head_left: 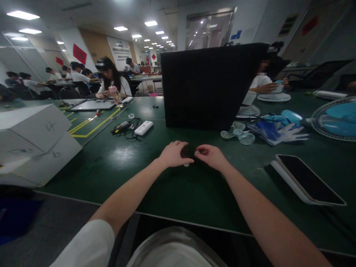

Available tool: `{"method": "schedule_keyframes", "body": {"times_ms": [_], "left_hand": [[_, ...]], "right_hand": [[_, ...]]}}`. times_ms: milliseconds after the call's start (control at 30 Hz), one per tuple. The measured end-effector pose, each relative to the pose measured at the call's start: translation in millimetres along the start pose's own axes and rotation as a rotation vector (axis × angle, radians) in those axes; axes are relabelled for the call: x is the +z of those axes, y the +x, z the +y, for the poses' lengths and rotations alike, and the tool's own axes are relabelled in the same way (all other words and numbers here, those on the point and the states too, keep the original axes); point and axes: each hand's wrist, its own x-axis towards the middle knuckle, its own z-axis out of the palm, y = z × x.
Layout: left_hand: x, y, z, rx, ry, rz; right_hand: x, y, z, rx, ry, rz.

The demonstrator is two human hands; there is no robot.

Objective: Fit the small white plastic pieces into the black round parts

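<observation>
Over the green table, my left hand (pixel 172 154) is curved in a C, thumb below and fingers above, around a dark round thing (pixel 188 150) whose kind I cannot make out. Just under that thumb shows a small pale ring-shaped piece (pixel 186 164), partly covered. Close by on the right, my right hand (pixel 210 155) has its thumb and forefinger pinched together. A tiny light-coloured bit (pixel 197 152) shows at its fingertips, too small to name. The two hands are a short gap apart.
A large black box (pixel 205 89) stands ahead. Left are a white box (pixel 36 144), a white power bank (pixel 143 128) and cables. On the right lie clear fan blades (pixel 238 132), gloves (pixel 278 133), a phone (pixel 311 178) and a fan (pixel 338 118). Other people sit beyond.
</observation>
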Motion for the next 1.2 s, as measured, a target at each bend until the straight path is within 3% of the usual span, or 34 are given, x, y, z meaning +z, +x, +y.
{"method": "schedule_keyframes", "body": {"times_ms": [100,167,267,367,433,500,600,767,867,1000,1200], "left_hand": [[2.1,-6,-12,-0.020,-0.053,-0.048],[4.0,-7,-15,-0.102,-0.179,-0.006],[4.9,-8,-14,-0.334,-0.646,0.088],[3.9,-14,-7,-0.482,-1.206,0.048],[4.1,-20,-2,-0.513,-1.397,-0.011],[4.8,-26,4,-0.521,-1.453,-0.042],[0.5,-33,7,-0.496,-1.359,-0.075],[-26.6,-48,-3,-0.209,-0.655,-0.022],[-33.7,-52,-11,-0.082,-0.411,-0.025],[-27.0,-48,-22,-0.159,-0.337,0.069],[-21.1,-40,-37,-0.325,-0.239,0.247]], "right_hand": [[-1,-1,0,-0.141,-0.292,-0.054],[-2,-4,-6,-0.209,-0.400,-0.084],[-3,-9,-20,-0.246,-0.494,-0.064],[1,-15,-33,-0.278,-0.509,-0.005],[9,-18,-39,-0.339,-0.471,0.023],[19,-21,-43,-0.397,-0.411,0.042],[33,-24,-47,-0.428,-0.339,0.047],[31,-26,-47,-0.411,-0.391,0.011],[26,-25,-47,-0.424,-0.434,-0.051],[23,-25,-49,-0.392,-0.453,-0.090],[25,-22,-40,-0.492,-0.575,-0.226]]}}
